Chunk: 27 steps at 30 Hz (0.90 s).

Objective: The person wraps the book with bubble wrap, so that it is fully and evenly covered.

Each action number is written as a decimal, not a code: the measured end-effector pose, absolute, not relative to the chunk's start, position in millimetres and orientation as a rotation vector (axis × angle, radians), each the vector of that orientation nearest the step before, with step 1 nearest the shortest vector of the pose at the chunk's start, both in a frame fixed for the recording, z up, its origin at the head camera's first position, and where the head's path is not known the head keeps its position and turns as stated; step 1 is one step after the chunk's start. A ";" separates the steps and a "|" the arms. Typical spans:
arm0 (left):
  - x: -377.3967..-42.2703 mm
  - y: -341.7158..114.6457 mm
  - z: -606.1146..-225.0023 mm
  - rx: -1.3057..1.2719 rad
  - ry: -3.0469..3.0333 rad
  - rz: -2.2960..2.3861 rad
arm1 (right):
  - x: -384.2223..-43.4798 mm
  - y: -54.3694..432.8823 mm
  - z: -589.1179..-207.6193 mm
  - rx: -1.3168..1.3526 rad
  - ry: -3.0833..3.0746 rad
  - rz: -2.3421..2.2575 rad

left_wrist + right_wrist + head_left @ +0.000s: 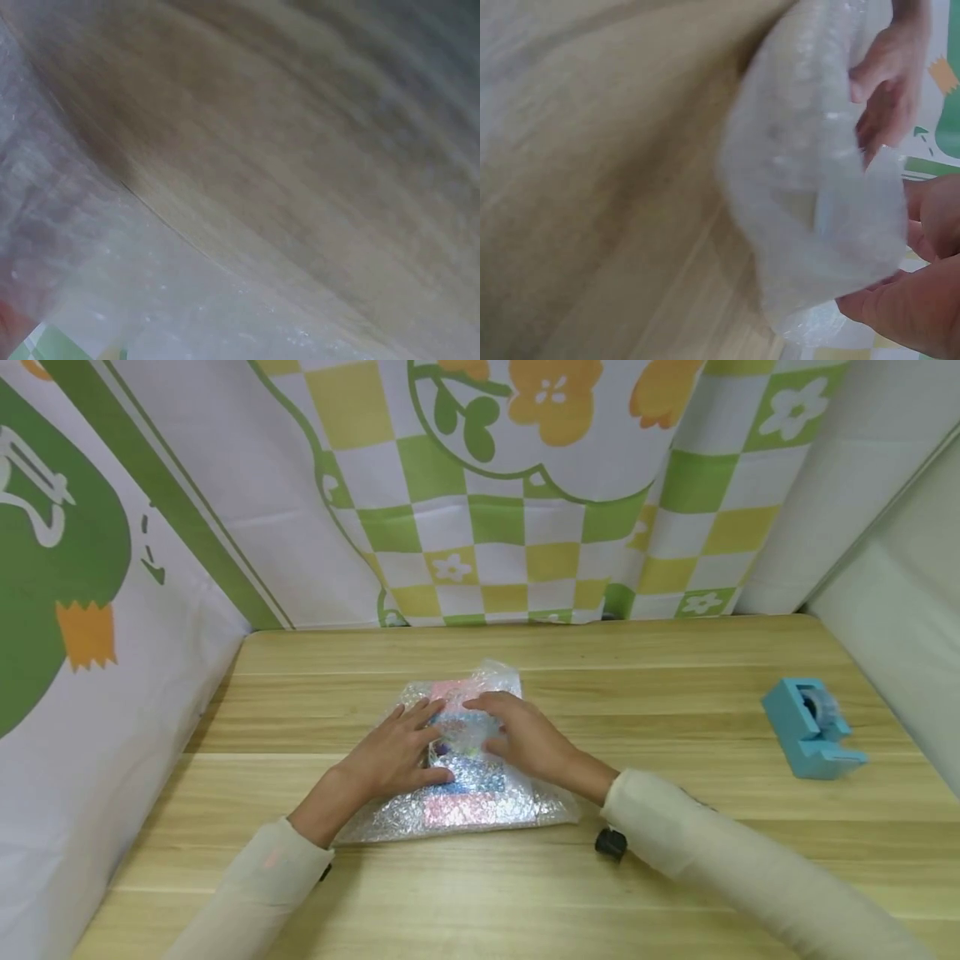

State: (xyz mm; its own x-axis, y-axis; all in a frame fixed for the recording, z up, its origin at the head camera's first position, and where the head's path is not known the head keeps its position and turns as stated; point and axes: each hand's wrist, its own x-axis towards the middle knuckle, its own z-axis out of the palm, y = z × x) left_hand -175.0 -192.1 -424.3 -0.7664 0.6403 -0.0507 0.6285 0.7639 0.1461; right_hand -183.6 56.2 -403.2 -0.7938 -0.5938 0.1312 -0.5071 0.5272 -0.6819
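A sheet of clear bubble wrap lies on the table around a flat, pink and blue item that shows through it. My left hand rests on the left part of the wrap, fingers spread and thumb out to the right. From the right, my right hand holds a raised flap of the wrap between thumb and fingers. In the right wrist view that flap of bubble wrap bulges up beside the thumb. The left wrist view has only blurred wrap and wood; the item's details are hidden by glare.
A blue tape dispenser with a roll of clear tape stands at the right of the wooden table. A checkered cloth hangs behind the table's back edge, with white fabric at both sides.
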 end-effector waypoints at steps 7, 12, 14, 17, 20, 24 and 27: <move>-174.4 -191.4 -422.6 1.012 2.848 0.178 | -183.2 56.3 -411.4 -1.029 2.718 -0.928; -174.7 -191.3 -422.0 1.020 2.849 0.166 | -184.1 59.0 -417.1 -1.176 2.797 -0.772; -175.2 -191.0 -422.0 1.028 2.852 0.157 | -185.7 61.0 -418.5 -1.239 2.814 -0.695; -175.4 -190.7 -421.5 1.033 2.852 0.147 | -188.7 63.9 -419.2 -1.309 2.801 -0.610; -174.9 -190.8 -421.1 1.032 2.848 0.165 | -192.4 66.8 -420.7 -1.383 2.785 -0.558; -173.5 -192.2 -420.3 1.045 2.841 0.210 | -197.9 71.2 -424.6 -1.477 2.771 -0.485; -171.8 -195.1 -418.4 1.069 2.846 0.242 | -201.7 74.0 -426.3 -1.545 2.766 -0.427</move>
